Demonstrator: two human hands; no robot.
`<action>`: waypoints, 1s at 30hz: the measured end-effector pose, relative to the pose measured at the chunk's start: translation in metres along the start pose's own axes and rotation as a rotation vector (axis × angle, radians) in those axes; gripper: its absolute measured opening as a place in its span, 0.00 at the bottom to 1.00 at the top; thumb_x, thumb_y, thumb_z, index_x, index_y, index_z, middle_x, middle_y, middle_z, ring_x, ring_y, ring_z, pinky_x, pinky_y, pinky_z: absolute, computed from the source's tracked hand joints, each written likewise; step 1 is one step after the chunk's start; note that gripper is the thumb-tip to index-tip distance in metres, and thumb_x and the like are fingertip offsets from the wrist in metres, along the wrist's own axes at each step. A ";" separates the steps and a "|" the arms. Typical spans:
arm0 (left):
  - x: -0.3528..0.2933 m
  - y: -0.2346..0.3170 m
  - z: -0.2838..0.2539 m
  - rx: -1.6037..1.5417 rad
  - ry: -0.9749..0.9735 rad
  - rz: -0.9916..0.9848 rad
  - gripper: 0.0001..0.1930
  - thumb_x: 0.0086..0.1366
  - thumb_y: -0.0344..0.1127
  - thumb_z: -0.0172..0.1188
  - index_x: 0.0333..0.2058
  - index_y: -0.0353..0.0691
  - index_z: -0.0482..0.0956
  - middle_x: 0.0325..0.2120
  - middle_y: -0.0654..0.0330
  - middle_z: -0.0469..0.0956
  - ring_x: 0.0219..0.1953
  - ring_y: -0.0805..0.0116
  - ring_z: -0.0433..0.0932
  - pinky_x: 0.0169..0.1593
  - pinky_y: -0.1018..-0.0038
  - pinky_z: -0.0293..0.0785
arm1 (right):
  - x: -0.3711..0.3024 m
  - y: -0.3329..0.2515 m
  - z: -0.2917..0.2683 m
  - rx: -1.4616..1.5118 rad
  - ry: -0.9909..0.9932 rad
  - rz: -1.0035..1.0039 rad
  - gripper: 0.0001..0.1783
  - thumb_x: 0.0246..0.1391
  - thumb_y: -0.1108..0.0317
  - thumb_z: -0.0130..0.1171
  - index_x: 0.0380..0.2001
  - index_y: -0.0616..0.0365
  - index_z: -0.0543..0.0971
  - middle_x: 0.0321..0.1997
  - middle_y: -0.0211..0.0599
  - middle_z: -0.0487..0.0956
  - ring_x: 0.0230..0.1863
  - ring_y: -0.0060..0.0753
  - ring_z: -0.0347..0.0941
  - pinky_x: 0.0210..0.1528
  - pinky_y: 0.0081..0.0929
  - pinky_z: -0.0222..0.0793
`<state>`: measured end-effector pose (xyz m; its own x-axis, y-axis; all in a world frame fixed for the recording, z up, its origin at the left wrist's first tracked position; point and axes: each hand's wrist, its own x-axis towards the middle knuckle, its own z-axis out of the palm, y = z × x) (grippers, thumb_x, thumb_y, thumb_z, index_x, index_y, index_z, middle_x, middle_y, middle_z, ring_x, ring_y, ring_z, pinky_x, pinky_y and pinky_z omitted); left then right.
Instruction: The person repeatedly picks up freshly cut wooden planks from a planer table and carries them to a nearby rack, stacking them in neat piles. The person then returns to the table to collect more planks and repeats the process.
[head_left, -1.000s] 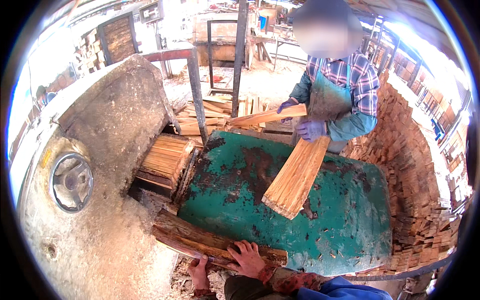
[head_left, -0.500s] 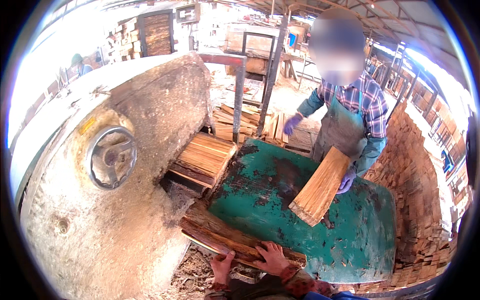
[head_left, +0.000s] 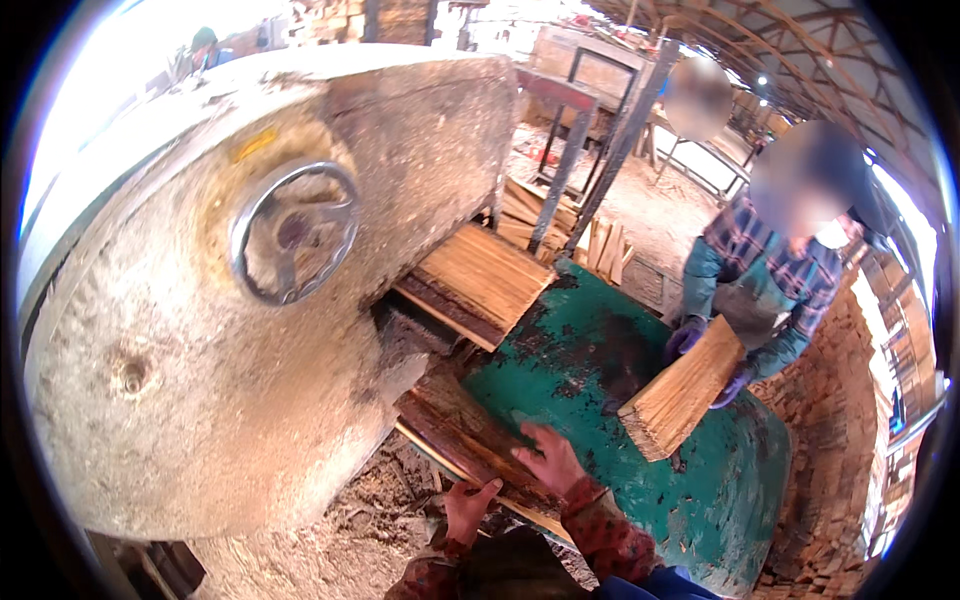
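Observation:
A long slab of wood (head_left: pixel 462 440) with dark bark on top lies along the near left edge of the green table (head_left: pixel 720 510). My left hand (head_left: pixel 468 510) grips its near edge, thumb on top and the other fingers partly hidden. Just beyond, my right hand (head_left: pixel 552 462) is open, fingers apart, at the slab's far side; I cannot tell whether it touches the bark. Across the table, a co-worker's purple-gloved hands (head_left: pixel 735 385) hold a thick wood block (head_left: pixel 680 395) tilted over the surface.
On the left stands a large dusty machine (head_left: pixel 400 180) with a metal handwheel (head_left: pixel 295 232). Cut wood (head_left: pixel 490 275) sits at its opening, beside the table. Split pieces (head_left: pixel 606 245) lie behind a metal post (head_left: pixel 625 140). Stacked wood (head_left: pixel 830 410) rises on the right.
My right hand has lifted from its flat position on the slab, while my left keeps its grip. The co-worker's other hand has come to the block. The view has shifted.

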<state>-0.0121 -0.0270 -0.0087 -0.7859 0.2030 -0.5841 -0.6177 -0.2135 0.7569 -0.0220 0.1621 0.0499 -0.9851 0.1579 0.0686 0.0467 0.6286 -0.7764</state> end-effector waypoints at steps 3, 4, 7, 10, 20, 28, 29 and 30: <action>0.003 -0.004 -0.002 0.048 0.039 -0.010 0.23 0.51 0.41 0.76 0.36 0.28 0.78 0.29 0.56 0.81 0.26 0.71 0.79 0.29 0.75 0.80 | 0.035 0.009 0.013 0.056 0.015 0.076 0.28 0.53 0.60 0.65 0.52 0.66 0.72 0.52 0.53 0.75 0.49 0.50 0.75 0.45 0.38 0.74; 0.004 -0.006 -0.004 0.032 0.038 -0.004 0.23 0.51 0.41 0.76 0.36 0.28 0.78 0.29 0.55 0.81 0.26 0.71 0.80 0.28 0.75 0.80 | 0.047 0.011 0.018 0.052 0.024 0.079 0.28 0.53 0.60 0.65 0.52 0.66 0.72 0.51 0.53 0.75 0.49 0.49 0.76 0.44 0.37 0.74; 0.008 -0.014 -0.008 -0.013 0.031 -0.003 0.24 0.51 0.42 0.76 0.36 0.28 0.78 0.28 0.56 0.81 0.25 0.71 0.79 0.28 0.75 0.78 | 0.080 0.005 0.026 0.032 0.017 0.126 0.27 0.54 0.59 0.65 0.51 0.66 0.71 0.47 0.51 0.75 0.45 0.44 0.76 0.39 0.35 0.75; 0.006 -0.012 -0.007 0.069 0.030 0.033 0.23 0.51 0.42 0.76 0.35 0.28 0.78 0.25 0.57 0.81 0.25 0.73 0.79 0.28 0.76 0.77 | 0.112 0.034 0.040 0.052 0.090 0.148 0.30 0.55 0.57 0.64 0.54 0.64 0.69 0.46 0.51 0.75 0.45 0.43 0.75 0.40 0.37 0.75; 0.001 -0.001 -0.007 0.269 0.110 0.068 0.26 0.48 0.48 0.76 0.32 0.28 0.80 0.24 0.56 0.82 0.26 0.73 0.80 0.32 0.75 0.76 | 0.143 0.029 0.059 0.170 0.275 0.297 0.44 0.49 0.58 0.68 0.65 0.64 0.60 0.55 0.58 0.75 0.38 0.40 0.79 0.43 0.35 0.73; 0.005 -0.010 -0.008 0.249 0.111 0.077 0.27 0.48 0.50 0.76 0.31 0.29 0.80 0.24 0.57 0.82 0.28 0.72 0.80 0.33 0.74 0.76 | 0.143 0.027 0.052 -0.352 0.290 -0.026 0.29 0.45 0.63 0.68 0.51 0.61 0.73 0.48 0.50 0.74 0.44 0.56 0.75 0.43 0.46 0.73; 0.007 -0.012 -0.007 0.217 0.090 0.074 0.27 0.48 0.50 0.76 0.31 0.29 0.80 0.24 0.57 0.82 0.28 0.73 0.80 0.33 0.74 0.76 | 0.153 0.024 0.050 -0.389 0.229 -0.033 0.28 0.46 0.63 0.68 0.50 0.60 0.72 0.48 0.51 0.74 0.45 0.56 0.75 0.43 0.47 0.73; 0.008 -0.014 -0.007 0.186 0.072 0.071 0.27 0.48 0.50 0.76 0.32 0.29 0.80 0.24 0.57 0.82 0.28 0.73 0.80 0.33 0.75 0.76 | 0.167 0.020 0.050 -0.423 0.166 -0.041 0.28 0.46 0.62 0.67 0.49 0.60 0.72 0.48 0.52 0.74 0.46 0.57 0.75 0.43 0.49 0.73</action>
<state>-0.0097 -0.0290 -0.0262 -0.8311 0.1240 -0.5421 -0.5504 -0.0436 0.8338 -0.1937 0.1626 0.0146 -0.9492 0.2248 0.2200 0.1059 0.8870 -0.4495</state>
